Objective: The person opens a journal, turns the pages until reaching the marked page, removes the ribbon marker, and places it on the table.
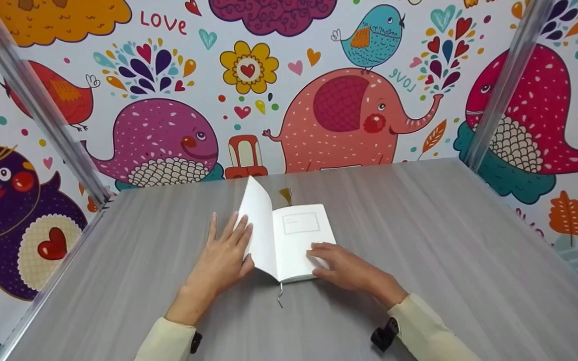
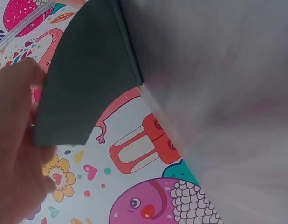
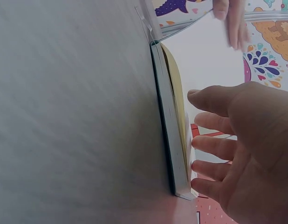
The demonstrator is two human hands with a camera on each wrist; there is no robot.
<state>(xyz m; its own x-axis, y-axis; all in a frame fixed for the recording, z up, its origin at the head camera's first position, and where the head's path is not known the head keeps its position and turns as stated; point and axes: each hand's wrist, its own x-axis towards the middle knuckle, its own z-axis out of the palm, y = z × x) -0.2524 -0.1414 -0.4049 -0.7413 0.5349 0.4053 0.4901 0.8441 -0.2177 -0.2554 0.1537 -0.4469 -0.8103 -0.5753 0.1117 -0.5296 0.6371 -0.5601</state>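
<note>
A notebook (image 1: 296, 255) lies on the table, opened at its front, its white first page printed with a thin rectangular frame. The raised front cover (image 1: 263, 235) leans to the left, white on the inside; its dark green outer face (image 2: 90, 70) shows in the left wrist view. My left hand (image 1: 221, 255) touches the inner side of this cover with fingers extended. Over the page's right edge, my right hand (image 1: 346, 268) rests with fingers loosely straight. A thin ribbon (image 1: 281, 295) trails from the spine's near end, and a golden tassel (image 1: 286, 195) lies beyond the far end.
The grey wood-grain table (image 1: 419, 220) carries the notebook. White panels with colourful cartoon animals (image 1: 339, 115) close it in at the back and sides. Metal posts (image 1: 43, 100) stand at the corners.
</note>
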